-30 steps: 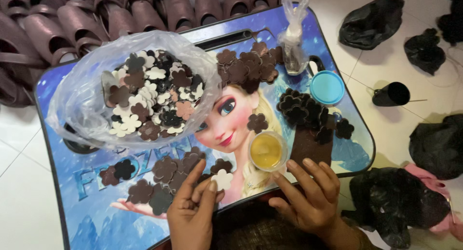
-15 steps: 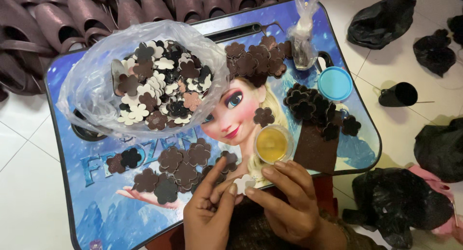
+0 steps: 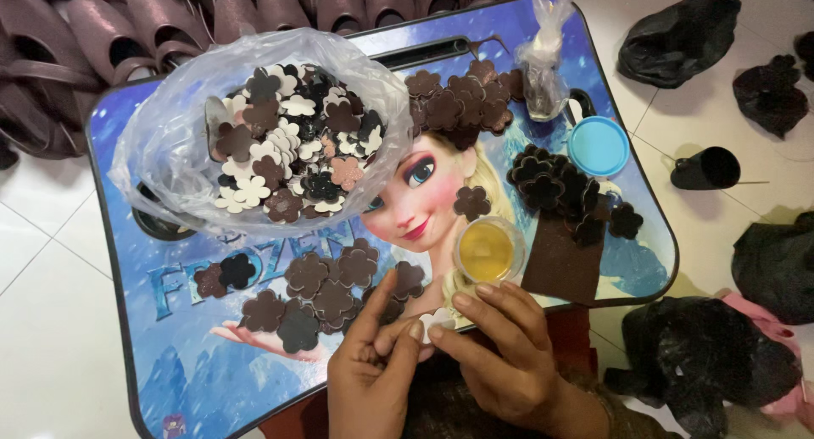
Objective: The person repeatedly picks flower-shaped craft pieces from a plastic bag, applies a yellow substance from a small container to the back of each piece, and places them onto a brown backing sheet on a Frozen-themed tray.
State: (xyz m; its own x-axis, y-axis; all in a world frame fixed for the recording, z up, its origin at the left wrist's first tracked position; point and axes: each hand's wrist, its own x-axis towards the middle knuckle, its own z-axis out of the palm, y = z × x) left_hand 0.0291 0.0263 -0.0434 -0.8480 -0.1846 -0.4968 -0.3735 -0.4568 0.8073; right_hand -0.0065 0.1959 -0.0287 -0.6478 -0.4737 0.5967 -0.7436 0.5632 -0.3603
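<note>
My left hand (image 3: 373,371) and my right hand (image 3: 496,354) meet at the near edge of a small blue cartoon-printed lap table (image 3: 153,337). Together they pinch a small white flower-shaped cutout (image 3: 434,322) between thumbs and fingertips. Just left of my hands lies a cluster of brown flower cutouts (image 3: 326,286). A little open pot of yellow glue (image 3: 487,251) stands right behind my right hand. A clear plastic bag (image 3: 170,142) full of brown, black and cream flower cutouts sits at the table's far left.
Dark flower piles (image 3: 555,185) and brown ones (image 3: 458,100) lie on the table, with a blue lid (image 3: 598,145), a brown sheet (image 3: 560,265) and a small clear bag (image 3: 543,58). Brown sandals (image 3: 102,24) line the far side. Black bags (image 3: 678,36) lie on the white tiled floor.
My hands have drawn together at the table's near edge and lifted the white flower piece between their fingertips; before, they were spread apart on the table.
</note>
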